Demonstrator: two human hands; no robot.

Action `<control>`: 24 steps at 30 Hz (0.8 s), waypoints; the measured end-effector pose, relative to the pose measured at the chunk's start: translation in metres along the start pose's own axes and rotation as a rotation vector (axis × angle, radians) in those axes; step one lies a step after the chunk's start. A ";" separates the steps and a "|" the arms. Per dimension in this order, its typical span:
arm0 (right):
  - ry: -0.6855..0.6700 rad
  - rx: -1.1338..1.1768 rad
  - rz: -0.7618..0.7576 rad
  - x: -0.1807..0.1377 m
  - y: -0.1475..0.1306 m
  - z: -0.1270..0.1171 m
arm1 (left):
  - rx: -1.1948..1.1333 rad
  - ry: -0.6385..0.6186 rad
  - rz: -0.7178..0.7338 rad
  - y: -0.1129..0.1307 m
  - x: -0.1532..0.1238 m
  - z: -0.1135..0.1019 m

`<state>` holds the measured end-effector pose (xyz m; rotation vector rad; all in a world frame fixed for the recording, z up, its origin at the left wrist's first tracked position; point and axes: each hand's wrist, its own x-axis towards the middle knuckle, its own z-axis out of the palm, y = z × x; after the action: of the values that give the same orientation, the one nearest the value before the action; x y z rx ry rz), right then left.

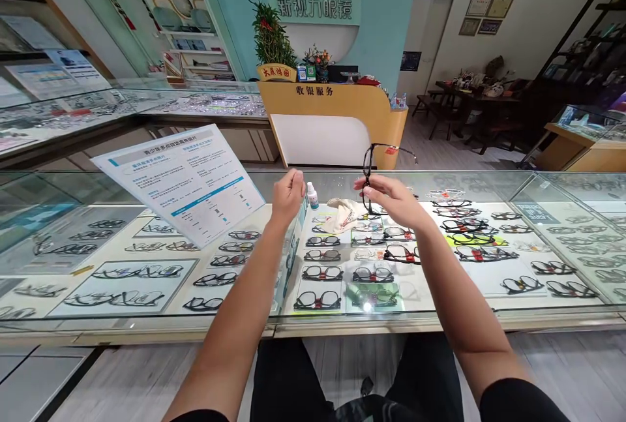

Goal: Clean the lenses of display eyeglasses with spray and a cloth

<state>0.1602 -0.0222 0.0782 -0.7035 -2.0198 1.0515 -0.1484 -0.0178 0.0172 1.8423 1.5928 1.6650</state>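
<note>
While the left hand [288,195] balls up, the right hand [392,199] pinches slim black glasses [366,173].

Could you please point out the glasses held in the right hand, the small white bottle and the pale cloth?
Glasses [368,162]: head view, on the front frame.
Small white bottle [313,197]: head view, on its body.
Pale cloth [341,216]: head view, on its crumpled middle.

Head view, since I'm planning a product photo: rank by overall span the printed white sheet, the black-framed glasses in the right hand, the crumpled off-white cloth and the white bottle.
1. Printed white sheet
2. Black-framed glasses
3. Crumpled off-white cloth, nearly as wide as the glasses but less tall
4. White bottle
</note>
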 end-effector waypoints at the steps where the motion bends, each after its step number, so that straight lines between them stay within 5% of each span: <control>1: 0.012 0.031 0.006 -0.001 0.010 0.005 | 0.009 0.044 -0.033 -0.011 -0.005 0.003; 7: 0.134 0.240 -0.022 -0.006 0.056 0.031 | -0.057 0.149 -0.245 -0.059 -0.016 0.032; 14: 0.117 0.257 0.026 -0.007 0.072 0.049 | -0.126 -0.036 -0.405 -0.079 -0.017 0.052; 18: 0.094 0.312 0.035 -0.008 0.071 0.048 | -0.251 -0.096 -0.422 -0.063 -0.017 0.054; 24: 0.068 0.251 0.051 -0.009 0.068 0.054 | -0.651 -0.289 -0.478 -0.001 -0.024 0.045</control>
<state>0.1311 -0.0177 -0.0040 -0.6506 -1.7809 1.2671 -0.1074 -0.0143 -0.0133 1.1896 1.0742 1.3881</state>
